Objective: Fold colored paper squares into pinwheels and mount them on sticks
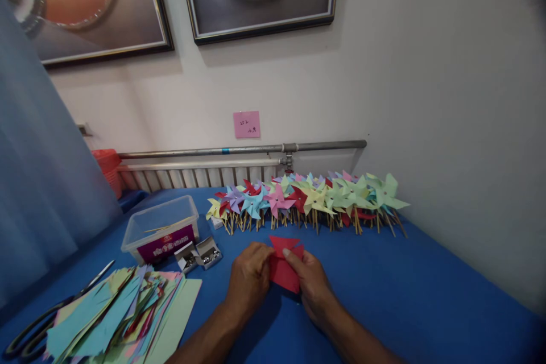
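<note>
One broad blue-covered surface (405, 296) carries everything; at its back, the dense row of multicoloured paper pinwheels on thin sticks (279, 200) could be bent if an arm stretched too far forward. The loose heap of pastel paper sheets and offcuts (128, 307) might slide if the left forearm brushed it. The slit red paper piece (285, 276), held up over the surface between both hands, could crease or tear along a cut under uneven pull: the left hand's (251, 273) fingers pinch its left edge, and the right hand (313, 281) grips the other side, thumb on top. Two small open cardboard boxes (185, 250) could spill their metal bits if bumped.

The rear pinwheels are mostly masked by the front ones, and the frame's lower edge cuts off the heap. The purple-labelled clear plastic box (166, 245) hides much of its inside. The right fingers behind the paper and the left fingertips are out of sight.
</note>
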Tool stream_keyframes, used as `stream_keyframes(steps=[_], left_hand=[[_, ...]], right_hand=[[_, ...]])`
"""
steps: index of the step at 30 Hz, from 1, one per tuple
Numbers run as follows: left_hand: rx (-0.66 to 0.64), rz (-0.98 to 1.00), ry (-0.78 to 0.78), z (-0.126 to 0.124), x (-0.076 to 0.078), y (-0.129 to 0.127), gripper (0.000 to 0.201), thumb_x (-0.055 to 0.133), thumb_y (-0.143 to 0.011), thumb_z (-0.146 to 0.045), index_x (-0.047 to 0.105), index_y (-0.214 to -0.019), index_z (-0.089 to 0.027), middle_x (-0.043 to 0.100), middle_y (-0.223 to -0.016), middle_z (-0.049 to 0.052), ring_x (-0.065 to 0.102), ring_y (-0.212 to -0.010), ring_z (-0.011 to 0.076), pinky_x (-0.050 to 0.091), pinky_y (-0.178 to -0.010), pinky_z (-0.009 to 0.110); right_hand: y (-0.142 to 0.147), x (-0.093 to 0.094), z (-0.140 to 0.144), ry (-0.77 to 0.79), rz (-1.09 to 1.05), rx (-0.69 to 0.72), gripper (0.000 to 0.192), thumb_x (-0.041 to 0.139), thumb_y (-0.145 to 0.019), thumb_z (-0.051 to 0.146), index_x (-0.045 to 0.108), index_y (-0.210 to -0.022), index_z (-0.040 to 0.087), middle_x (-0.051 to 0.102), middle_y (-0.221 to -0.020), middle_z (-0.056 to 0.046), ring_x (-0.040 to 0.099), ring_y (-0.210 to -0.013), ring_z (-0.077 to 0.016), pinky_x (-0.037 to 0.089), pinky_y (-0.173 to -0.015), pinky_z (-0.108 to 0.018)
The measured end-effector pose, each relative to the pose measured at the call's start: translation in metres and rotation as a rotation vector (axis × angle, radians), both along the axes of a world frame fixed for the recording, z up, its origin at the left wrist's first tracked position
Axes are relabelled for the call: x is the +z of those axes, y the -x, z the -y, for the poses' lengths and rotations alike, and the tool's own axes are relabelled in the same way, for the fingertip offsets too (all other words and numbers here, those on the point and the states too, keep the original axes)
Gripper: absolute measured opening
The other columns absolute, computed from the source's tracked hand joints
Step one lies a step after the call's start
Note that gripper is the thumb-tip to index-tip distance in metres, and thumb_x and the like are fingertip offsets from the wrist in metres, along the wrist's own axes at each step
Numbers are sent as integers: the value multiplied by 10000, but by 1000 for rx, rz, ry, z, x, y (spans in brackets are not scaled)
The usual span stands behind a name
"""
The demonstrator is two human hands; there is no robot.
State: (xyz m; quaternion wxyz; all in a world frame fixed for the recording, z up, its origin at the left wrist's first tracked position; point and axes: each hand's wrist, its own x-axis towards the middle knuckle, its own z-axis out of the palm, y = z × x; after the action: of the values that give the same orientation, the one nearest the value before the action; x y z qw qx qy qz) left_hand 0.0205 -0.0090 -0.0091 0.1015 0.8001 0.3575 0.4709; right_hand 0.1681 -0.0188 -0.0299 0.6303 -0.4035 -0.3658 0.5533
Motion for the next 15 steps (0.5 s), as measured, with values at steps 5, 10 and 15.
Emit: stream_keyframes(steps=[5,10,15], left_hand=[[-22,25,87,3,3,-2,310,477,-851,-71,728,-988,-190,713,-956,82,647,-904,190,493,-806,296],[33,320,547,2,12,-6,204,625,-810,-289,717,-933,-154,709,-851,61,625,-769,178,475,-717,283],[-78,597,941,-7,10,-7,304,777,-607,-401,656,-689,-134,615,-592,9,515,-531,118,379,-542,241]], right_hand=[[-4,3,-3,50,57,-88,341,848,-613,414,718,-859,218,777,-744,-35,704,-655,-253,553,-645,-358],[-9,6,-5,-19,245,-148,310,790,-656,410,697,-871,207,771,-768,-39,702,-673,-245,556,-620,-347],[-4,-1,-2,-78,341,-94,239,731,-721,416,675,-859,229,749,-734,-25,690,-640,-236,553,-587,-339]])
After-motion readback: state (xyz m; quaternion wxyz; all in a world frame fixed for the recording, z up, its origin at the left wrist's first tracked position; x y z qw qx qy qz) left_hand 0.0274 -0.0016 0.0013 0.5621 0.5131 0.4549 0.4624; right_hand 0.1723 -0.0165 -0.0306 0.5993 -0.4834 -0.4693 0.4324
